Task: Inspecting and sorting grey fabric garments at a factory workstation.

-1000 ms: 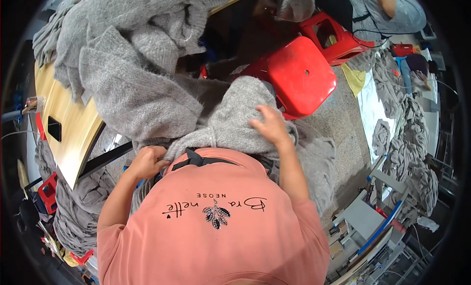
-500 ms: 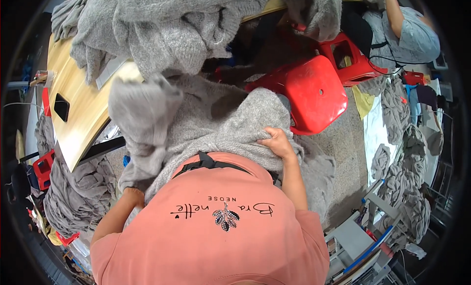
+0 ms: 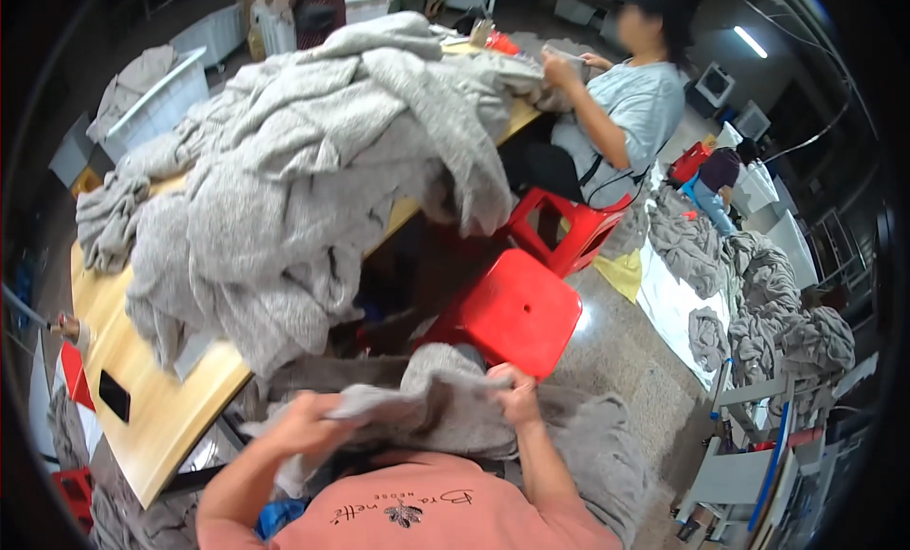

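A grey knitted garment (image 3: 431, 398) lies across my lap, with its upper edge stretched between my two hands. My left hand (image 3: 311, 423) is closed round its left end and slightly blurred. At the other end, my right hand (image 3: 515, 395) pinches the knit just in front of the red stool. Between the hands the fabric is lifted and hangs in loose folds; its lower part spreads over my legs. Which part of the garment I hold cannot be made out.
A wooden table (image 3: 156, 427) bears a large heap of grey knitwear (image 3: 284, 162) and a black phone (image 3: 115, 396). Red stools (image 3: 512, 313) stand ahead. A co-worker (image 3: 626, 114) sits at the far right side, handling grey knit. More knitwear (image 3: 758, 313) lies on the right.
My left hand has come up from beside my hip and now grips the garment. Both hands raise its edge between them. The view has tilted up, showing more of the table and co-worker.
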Available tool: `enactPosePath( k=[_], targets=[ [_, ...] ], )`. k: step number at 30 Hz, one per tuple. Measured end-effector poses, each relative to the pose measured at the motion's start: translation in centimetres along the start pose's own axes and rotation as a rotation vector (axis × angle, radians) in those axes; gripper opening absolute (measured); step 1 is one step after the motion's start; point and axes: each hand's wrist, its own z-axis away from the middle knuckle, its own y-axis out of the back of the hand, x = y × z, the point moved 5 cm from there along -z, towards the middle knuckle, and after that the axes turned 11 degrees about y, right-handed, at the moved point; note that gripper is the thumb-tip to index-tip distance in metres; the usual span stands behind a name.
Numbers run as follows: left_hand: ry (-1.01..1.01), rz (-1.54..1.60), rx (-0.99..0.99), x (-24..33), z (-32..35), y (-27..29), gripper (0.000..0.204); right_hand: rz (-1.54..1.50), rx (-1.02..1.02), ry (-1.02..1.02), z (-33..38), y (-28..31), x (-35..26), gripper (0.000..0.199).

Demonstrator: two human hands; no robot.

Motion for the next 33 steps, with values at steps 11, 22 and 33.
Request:
enactPosePath(
  k=[11,22,33],
  targets=[
    [-0.486,-0.437,-0.009,-0.7,-5.5,-6.6,0.021,0.058,-0.702,-0.137,1.2,-9.0,-2.4,0.016],
    [0.063,0.345,0.053,-11.9,-7.1,-3.0,0.012,0.313,-0.581,-0.275,0.4,-7.1,2.9,0.018],
    [-0.243,0.838,-0.375,-0.7,-4.7,-5.7,0.007,0.390,-0.911,-0.248,0.7,-7.5,2.3,0.025]
  ],
)
